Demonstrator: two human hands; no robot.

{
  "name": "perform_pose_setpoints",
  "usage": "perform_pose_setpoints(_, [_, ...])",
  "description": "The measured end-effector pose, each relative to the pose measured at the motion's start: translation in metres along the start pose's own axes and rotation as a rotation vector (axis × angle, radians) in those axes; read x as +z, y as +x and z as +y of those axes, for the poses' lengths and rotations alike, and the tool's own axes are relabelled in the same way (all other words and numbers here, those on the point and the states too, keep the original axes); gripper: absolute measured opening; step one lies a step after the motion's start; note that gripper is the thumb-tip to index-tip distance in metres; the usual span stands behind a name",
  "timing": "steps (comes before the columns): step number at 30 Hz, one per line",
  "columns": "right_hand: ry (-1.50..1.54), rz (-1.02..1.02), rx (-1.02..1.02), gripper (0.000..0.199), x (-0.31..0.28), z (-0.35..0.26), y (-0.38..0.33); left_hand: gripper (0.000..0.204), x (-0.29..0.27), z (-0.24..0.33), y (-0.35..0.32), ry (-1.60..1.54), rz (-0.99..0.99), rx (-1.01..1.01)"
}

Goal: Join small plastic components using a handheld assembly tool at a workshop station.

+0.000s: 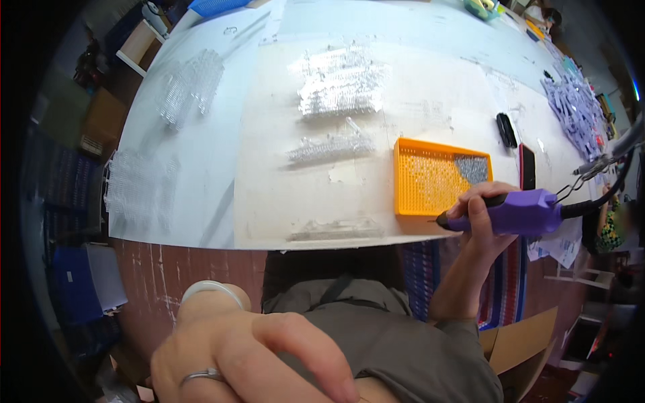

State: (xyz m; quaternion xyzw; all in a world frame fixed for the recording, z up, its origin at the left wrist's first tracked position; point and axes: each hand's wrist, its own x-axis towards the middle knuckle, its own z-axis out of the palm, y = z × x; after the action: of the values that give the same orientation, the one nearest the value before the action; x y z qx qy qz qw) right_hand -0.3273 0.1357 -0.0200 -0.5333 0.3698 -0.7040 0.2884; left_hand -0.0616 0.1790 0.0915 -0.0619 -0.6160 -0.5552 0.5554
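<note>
My right hand (478, 213) is wrapped round a purple electric screwdriver (524, 213) with a black nose. Its thin bit points left, just by the near edge of an orange perforated basket (398, 176). Small grey metal pieces, seemingly screws (472, 168), lie heaped in the basket's far right corner. Large in the foreground, my left hand (245, 349) is raised close to the camera, wearing a ring and a pale bangle. Its visible fingers are bent but apart, and nothing shows in them. The lower edge cuts off most of its fingertips.
Clear plastic parts lie in groups on the white table (269, 201): a large batch (339, 80), a smaller row (329, 146) and more at left (191, 91). A black object (506, 130) and lavender pieces (574, 111) are to the right. A cable (598, 201) trails from the screwdriver.
</note>
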Motion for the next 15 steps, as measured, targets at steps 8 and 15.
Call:
perform_pose_setpoints(8, [-0.078, 0.130, 0.048, 0.007, 0.002, 0.004, 0.015, 0.026, -0.049, -0.100, -0.096, 1.348, -0.179, -0.376])
perform_pose_setpoints(15, [-0.059, 0.154, 0.008, 0.005, -0.005, 0.022, 0.015, 0.032, -0.037, -0.153, -0.150, 1.654, -0.183, -0.439])
